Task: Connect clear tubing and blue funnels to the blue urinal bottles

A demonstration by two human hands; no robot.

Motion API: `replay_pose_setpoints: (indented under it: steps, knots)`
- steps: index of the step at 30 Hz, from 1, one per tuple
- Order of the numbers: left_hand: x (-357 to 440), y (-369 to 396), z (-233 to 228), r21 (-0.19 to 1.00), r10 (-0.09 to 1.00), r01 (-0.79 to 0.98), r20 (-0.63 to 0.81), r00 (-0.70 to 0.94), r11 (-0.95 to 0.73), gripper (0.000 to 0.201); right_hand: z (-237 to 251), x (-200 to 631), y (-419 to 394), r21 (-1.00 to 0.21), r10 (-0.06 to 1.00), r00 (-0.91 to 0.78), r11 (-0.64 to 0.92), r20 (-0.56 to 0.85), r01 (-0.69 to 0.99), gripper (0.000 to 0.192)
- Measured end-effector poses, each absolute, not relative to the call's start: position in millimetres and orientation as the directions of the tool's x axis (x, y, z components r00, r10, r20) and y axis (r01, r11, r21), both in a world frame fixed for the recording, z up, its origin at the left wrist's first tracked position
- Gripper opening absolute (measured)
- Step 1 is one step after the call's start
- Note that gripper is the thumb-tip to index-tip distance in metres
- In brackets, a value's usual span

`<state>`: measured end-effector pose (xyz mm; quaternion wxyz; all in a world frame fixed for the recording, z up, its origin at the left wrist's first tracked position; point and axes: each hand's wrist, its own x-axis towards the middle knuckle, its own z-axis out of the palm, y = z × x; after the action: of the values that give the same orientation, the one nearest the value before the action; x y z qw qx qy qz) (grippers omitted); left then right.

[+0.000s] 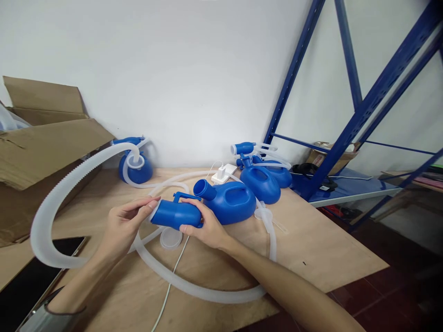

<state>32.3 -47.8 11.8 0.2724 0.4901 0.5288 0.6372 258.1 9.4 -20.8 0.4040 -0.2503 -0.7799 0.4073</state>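
In the middle of the head view I hold a blue plastic urinal cup [176, 215] lying sideways above the table. My left hand [129, 219] pinches the pale rim at its left end. My right hand [209, 228] grips the rounded right end, thumb in front and fingers behind. A small blue clip handle sticks up from the cup. Just behind it, a blue urinal bottle [233, 203] with an uncapped neck lies on the table. Translucent corrugated hose [204, 294] loops around my hands, and a clear round lid [170, 238] rests below the cup.
More blue bottles [260, 184] with cups and hoses stand at the back right, another bottle [136, 170] at the back left. A cardboard box [51, 152], a dark tablet-like panel [31, 281], a white charger [220, 174], a cable and a blue metal rack [341, 152] surround the work area.
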Motion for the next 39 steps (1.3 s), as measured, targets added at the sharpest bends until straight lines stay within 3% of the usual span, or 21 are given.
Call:
replay_pose_setpoints:
  steps: [4,11,17,23,26,31,39]
  knots:
    - [32.2,-46.0,9.2,0.921,0.871,0.140,0.389,-0.301,-0.363,0.031,-22.5,255.2,7.3,-0.843,0.713,-0.549,0.538,0.435,0.030,0.069]
    - [38.9,-45.4,7.6,0.955,0.907,0.031,0.290,-0.304,-0.295,0.033,-20.7,254.1,4.0,-0.861,0.733,-0.538,0.508,0.417,0.024,0.068]
    - [45.3,-46.6,5.0,0.966,0.913,0.092,0.260,-0.313,-0.244,0.040,-19.8,254.7,5.0,-0.852,0.701,-0.570,0.523,0.429,0.002,0.068]
    - [50.7,-48.5,3.1,0.945,0.797,0.172,0.328,-0.507,-0.279,0.037,-18.9,254.0,3.9,-0.840,0.698,-0.564,0.543,0.441,0.015,0.069]
    - [53.2,-48.7,5.2,0.958,0.773,0.149,0.285,-0.566,-0.244,0.037,-18.0,253.7,2.0,-0.831,0.694,-0.565,0.556,0.445,0.029,0.068]
    - [53.8,-46.6,1.0,0.984,0.853,-0.022,0.140,-0.503,-0.175,0.045,-17.7,254.2,-0.5,-0.831,0.700,-0.568,0.554,0.432,0.050,0.070]
    - [54.4,-45.3,-7.9,0.981,0.899,-0.102,0.107,-0.424,-0.165,0.047,-17.4,253.4,-3.9,-0.826,0.699,-0.567,0.560,0.436,0.055,0.071]
